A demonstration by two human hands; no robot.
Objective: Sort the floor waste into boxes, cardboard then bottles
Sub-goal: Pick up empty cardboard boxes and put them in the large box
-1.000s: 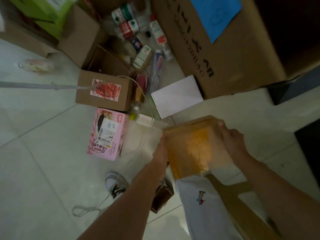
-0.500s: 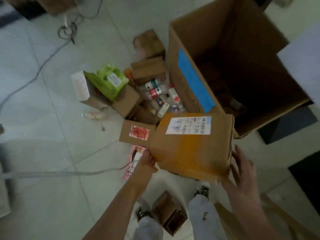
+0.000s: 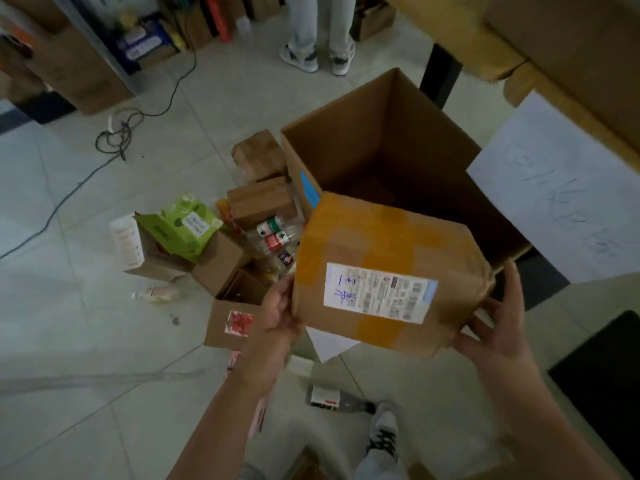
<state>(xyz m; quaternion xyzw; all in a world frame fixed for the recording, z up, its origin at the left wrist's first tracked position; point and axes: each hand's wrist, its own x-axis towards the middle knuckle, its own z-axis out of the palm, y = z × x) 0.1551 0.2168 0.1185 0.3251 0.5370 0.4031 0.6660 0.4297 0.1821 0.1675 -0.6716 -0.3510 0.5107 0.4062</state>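
You hold a squarish cardboard parcel in the air over the near rim of the big open corrugated carton. Its creased brown faces are banded with glossy orange tape and carry a white printed label. Your left hand curls round its left edge. Your right hand props the right corner with straight, spread fingers. Clear plastic bottles lie on the tiled floor beside the carton.

The left hand and right hand are bare, the forearms unsleeved. Lower down are pale grey trousers and a white sneaker with black laces.
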